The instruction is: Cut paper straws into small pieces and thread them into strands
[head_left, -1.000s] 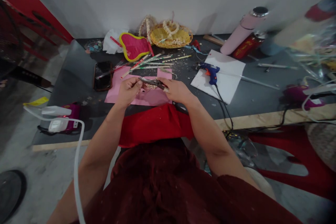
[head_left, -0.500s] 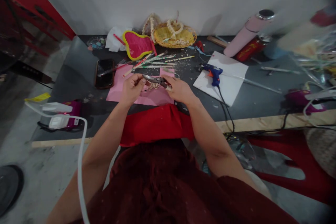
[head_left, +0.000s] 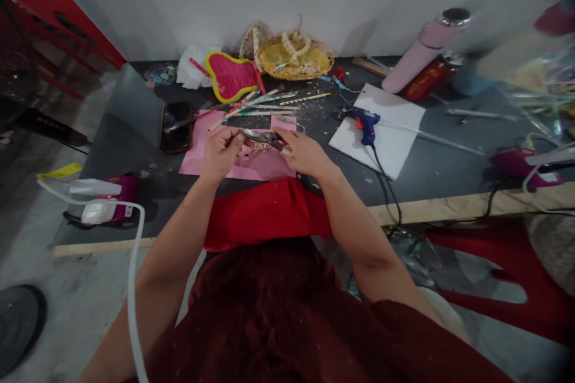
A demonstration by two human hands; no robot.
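My right hand is closed round the handles of a pair of pruning shears, whose blades point left. At the blade tips my left hand is pinched closed; whatever sits between its fingers is too small to make out. Both hands hover over a pink sheet, and a small heap of pale cut pieces lies on it beneath the shears. Just beyond the hands, several patterned chopsticks or thin sticks lie in a loose pile amid pale crumbs.
Left of the sheet lies a phone. A yellow basket and a yellow-rimmed pink tray stand by the wall. To the right are a blue glue gun on a white board, a pink flask and a red can.
The view has shifted slightly. My hands keep nearly the same pose, with the shears still in my right hand and my left fingers still pinched at the blades.
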